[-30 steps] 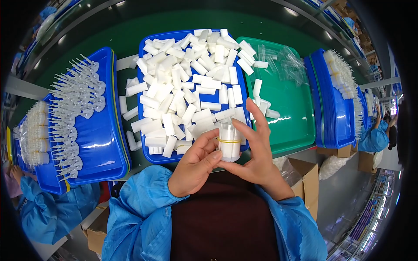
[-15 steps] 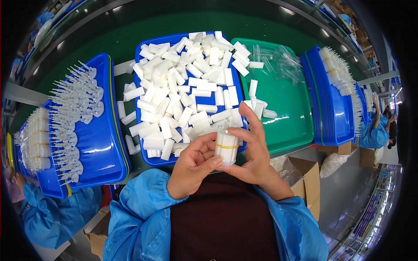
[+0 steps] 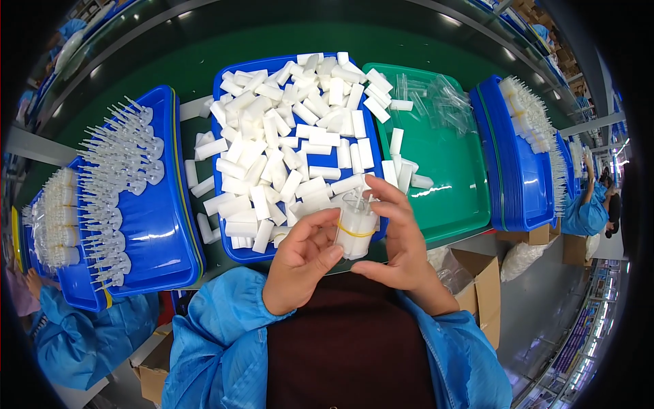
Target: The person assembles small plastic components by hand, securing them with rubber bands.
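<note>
Left hand [image 3: 300,262] grips banded bundle [image 3: 356,223], partly covering it; right hand [image 3: 403,247] curled alongside, grasp unclear.

White, blue and green, with thin touches of yellow.
The bundle of short white cylinders in clear plastic [image 3: 355,222] is ringed by a narrow yellow elastic band [image 3: 355,234]; loose white cylinders [image 3: 252,151] speckle a saturated blue rectangular plastic tray [image 3: 320,159], blue showing through the gaps. A glossy emerald-green rectangular plastic tray [image 3: 456,187] carries white glare and colourless transparent plastic tubes [image 3: 451,109]. Translucent whitish spiky plastic pieces [image 3: 151,170] contrast with the plain blue left-hand plastic tray [image 3: 153,232]. The worktop [image 3: 300,34] is dark green, the fabric jacket sleeve [image 3: 218,334] bright blue, the shirt [image 3: 347,334] deep maroon.
</note>
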Available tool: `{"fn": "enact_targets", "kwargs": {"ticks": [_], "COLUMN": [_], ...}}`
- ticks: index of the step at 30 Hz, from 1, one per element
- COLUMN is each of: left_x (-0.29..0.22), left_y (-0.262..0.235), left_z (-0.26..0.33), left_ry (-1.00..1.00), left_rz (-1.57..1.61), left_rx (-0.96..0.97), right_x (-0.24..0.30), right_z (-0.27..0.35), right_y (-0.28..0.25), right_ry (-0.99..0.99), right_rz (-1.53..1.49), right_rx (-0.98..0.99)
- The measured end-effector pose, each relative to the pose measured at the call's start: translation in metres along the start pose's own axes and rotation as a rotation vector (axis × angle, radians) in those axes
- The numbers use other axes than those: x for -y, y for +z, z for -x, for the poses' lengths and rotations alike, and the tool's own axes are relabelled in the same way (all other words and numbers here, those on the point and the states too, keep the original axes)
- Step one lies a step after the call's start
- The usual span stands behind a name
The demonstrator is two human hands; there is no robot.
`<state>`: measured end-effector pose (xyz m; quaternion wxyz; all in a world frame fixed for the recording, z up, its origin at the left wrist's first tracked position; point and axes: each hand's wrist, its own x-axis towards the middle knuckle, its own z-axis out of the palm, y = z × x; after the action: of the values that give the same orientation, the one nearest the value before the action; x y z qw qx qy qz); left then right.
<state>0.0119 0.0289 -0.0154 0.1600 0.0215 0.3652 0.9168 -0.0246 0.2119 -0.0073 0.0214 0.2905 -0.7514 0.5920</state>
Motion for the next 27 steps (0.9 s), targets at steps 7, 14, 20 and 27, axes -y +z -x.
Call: {"fn": "enact_targets", "kwargs": {"ticks": [7, 14, 20, 27], "left_x": [0.001, 0.006, 0.003, 0.001], "left_y": [-0.004, -0.010, -0.003, -0.005], "left_z": [-0.001, 0.002, 0.001, 0.001], "left_ry": [0.116, 0.002, -0.150, -0.165], "left_rz": [-0.271, -0.136, -0.055, -0.072], "left_rx": [-0.035, -0.069, 0.007, 0.020], "right_x": [0.012, 0.009, 0.013, 0.016], "right_z": [0.000, 0.000, -0.002, -0.004], "right_y": [0.002, 0.007, 0.009, 0.009], "right_ry": [-0.036, -0.003, 0.012, -0.003], "right_rz": [0.156, 0.326, 0.290, 0.303], "right_rx": [0.016, -0.017, -0.003, -0.024]}}
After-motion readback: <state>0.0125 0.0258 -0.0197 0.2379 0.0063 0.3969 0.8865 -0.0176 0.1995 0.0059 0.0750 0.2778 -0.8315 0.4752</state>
